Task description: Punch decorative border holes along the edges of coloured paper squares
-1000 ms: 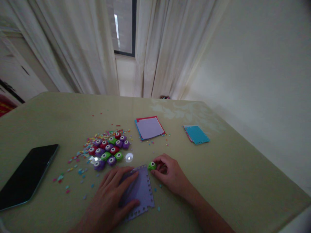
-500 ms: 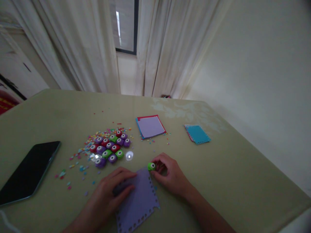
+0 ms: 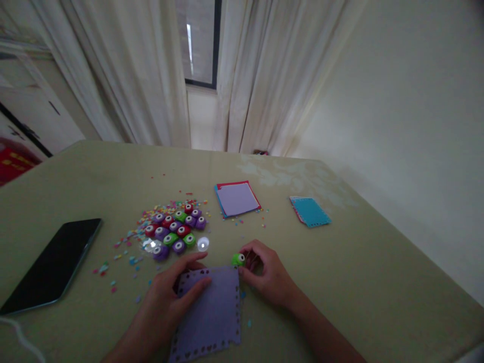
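Observation:
A purple paper square (image 3: 214,312) with punched holes along its edges lies flat on the table in front of me. My left hand (image 3: 168,297) rests on its upper left corner, thumb and fingers pinching the sheet's edge. My right hand (image 3: 266,275) is curled around a small green paper punch (image 3: 238,259), which sits at the sheet's upper right corner. A cluster of several purple, red and green punches (image 3: 176,231) lies just beyond my left hand.
Coloured paper confetti (image 3: 124,249) is scattered left of the punches. A black phone (image 3: 53,264) lies at the far left. A stack of paper squares (image 3: 237,198) and a blue punched sheet (image 3: 310,212) lie farther back. Curtains hang behind the olive table (image 3: 378,272).
My left hand has turned the purple sheet and pulled it nearer, now gripping its upper corner. The right hand has kept the green punch at the sheet's corner.

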`<action>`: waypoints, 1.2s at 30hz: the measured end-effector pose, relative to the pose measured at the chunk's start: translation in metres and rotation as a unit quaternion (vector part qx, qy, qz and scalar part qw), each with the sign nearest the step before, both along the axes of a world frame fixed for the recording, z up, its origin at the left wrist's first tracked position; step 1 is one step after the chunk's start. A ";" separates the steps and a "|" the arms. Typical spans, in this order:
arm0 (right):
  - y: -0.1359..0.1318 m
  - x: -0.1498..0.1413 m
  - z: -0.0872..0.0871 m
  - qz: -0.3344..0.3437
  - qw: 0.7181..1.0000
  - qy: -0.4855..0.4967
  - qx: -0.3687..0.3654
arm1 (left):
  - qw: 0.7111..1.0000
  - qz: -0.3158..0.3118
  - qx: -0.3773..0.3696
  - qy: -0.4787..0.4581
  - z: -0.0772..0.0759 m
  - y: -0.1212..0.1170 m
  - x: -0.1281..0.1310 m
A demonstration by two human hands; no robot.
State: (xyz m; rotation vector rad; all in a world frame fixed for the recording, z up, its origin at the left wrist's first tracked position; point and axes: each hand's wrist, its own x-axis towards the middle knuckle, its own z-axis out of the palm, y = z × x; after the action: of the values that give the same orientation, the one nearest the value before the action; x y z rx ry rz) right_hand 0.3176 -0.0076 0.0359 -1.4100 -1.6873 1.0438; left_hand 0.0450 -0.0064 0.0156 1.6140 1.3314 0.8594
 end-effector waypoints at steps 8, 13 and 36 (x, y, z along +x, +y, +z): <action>0.000 0.000 -0.004 -0.022 0.999 0.038 -0.022 | 0.999 0.027 -0.028 -0.032 -0.001 0.000 -0.001; 0.001 0.001 -0.004 -0.011 0.999 0.046 -0.014 | 0.998 0.047 -0.017 -0.022 0.000 0.002 -0.002; 0.000 0.005 -0.009 0.069 0.995 0.002 0.078 | 0.997 0.058 0.051 0.026 -0.009 0.003 -0.005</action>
State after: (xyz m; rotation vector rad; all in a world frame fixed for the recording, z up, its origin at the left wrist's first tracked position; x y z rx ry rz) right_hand 0.3226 -0.0077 0.0272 -1.2049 -1.8427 0.9666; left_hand 0.0399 -0.0031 0.0070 1.6607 1.4506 0.9747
